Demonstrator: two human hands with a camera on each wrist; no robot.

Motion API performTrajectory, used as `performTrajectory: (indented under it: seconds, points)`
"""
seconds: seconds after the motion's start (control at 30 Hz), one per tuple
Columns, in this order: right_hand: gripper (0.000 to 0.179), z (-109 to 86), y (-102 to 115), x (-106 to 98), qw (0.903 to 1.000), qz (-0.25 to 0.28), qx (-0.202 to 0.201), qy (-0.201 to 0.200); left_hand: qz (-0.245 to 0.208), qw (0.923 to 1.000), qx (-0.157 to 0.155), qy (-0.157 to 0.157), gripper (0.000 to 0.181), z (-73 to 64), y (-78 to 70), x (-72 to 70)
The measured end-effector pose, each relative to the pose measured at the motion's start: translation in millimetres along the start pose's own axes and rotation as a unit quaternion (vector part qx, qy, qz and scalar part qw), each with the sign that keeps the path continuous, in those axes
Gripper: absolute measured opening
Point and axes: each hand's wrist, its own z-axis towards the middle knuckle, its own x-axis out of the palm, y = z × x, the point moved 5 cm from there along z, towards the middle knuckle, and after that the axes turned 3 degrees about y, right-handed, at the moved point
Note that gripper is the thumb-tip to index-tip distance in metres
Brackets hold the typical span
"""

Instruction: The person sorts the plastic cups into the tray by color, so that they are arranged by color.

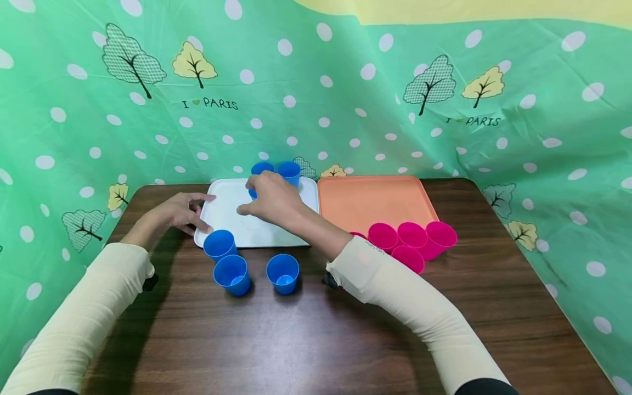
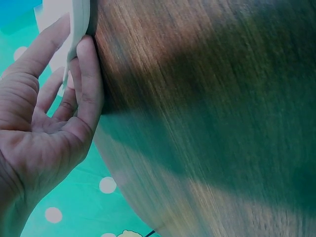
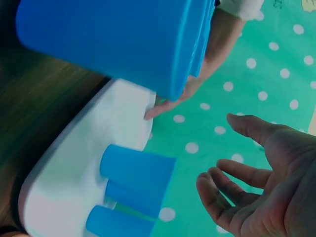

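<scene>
My left hand [image 1: 180, 213] holds the left edge of a white tray [image 1: 227, 206], with thumb and fingers about its rim; the left wrist view shows this hand [image 2: 54, 113] close. Over the same tray my right hand [image 1: 276, 200] hovers with loosely bent fingers, and the right wrist view shows nothing in that hand [image 3: 256, 182]. Just beyond it, blue cups [image 1: 289, 172] stand at the tray's back right, partly hidden by the hand. In front of the tray are a blue cup [image 1: 219, 244], another blue cup [image 1: 232, 274] and a third blue cup [image 1: 283, 273].
An orange tray [image 1: 375, 200] lies against the white tray's right side. Several pink cups [image 1: 412, 236] stand in front of it, one partly covered by my right sleeve [image 1: 375, 269]. Behind the brown table [image 1: 316, 340] hangs a green dotted cloth [image 1: 316, 99].
</scene>
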Motion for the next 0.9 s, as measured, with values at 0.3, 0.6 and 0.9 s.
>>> performTrajectory:
  seconds: [0.3, 0.6, 0.9]
  points:
    - [0.056, -5.5, 23.9, 13.3, 0.9972, -0.004, -0.029, 0.069, 0.005, 1.0000, 0.001, -0.004, 0.102, 1.0, -2.3, 0.7]
    - [0.055, -6.0, 40.2, 31.0, 0.9884, -0.032, -0.041, 0.142, 0.002, 1.0000, 0.003, -0.003, 0.102, 0.3, -1.6, 0.9]
    - [0.064, -0.3, 47.9, 46.6, 0.9821, -0.057, -0.041, 0.175, -0.005, 1.0000, 0.003, -0.002, 0.101, -1.5, -1.1, 1.6]
